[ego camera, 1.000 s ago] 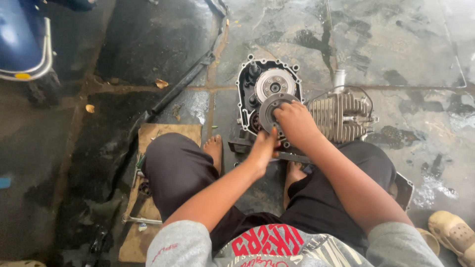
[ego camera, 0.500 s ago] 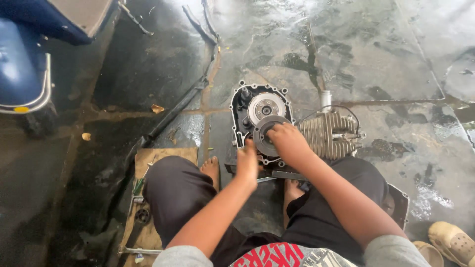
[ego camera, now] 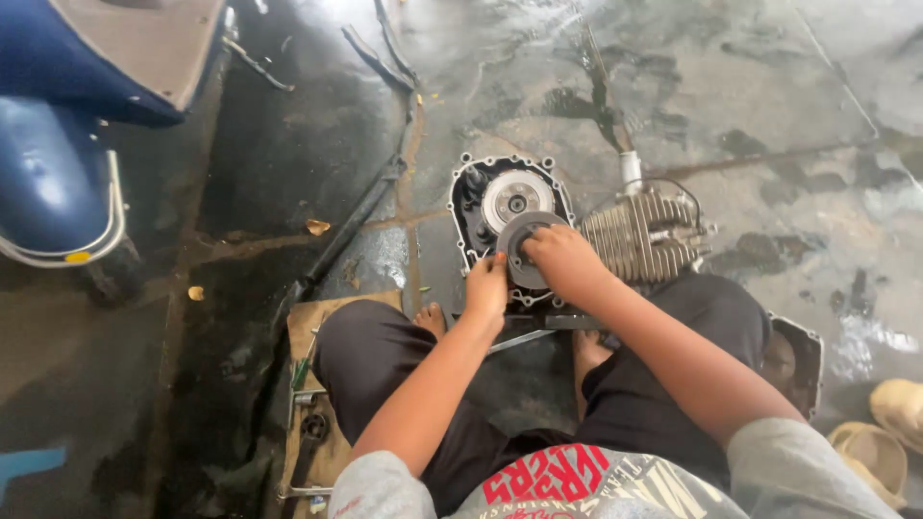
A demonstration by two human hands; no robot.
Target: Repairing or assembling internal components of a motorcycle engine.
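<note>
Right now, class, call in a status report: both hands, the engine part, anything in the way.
Left hand and right hand both grip the round disc. Disc sits against the open engine case. Nothing seen blocking; loose tools lie aside on cardboard.

Both arms reach forward, left hand [ego camera: 486, 286] and right hand [ego camera: 561, 261] close together, fingers curled

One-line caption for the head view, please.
Seated on the floor, both hands, left and right, grip a round disc on an open engine.
</note>
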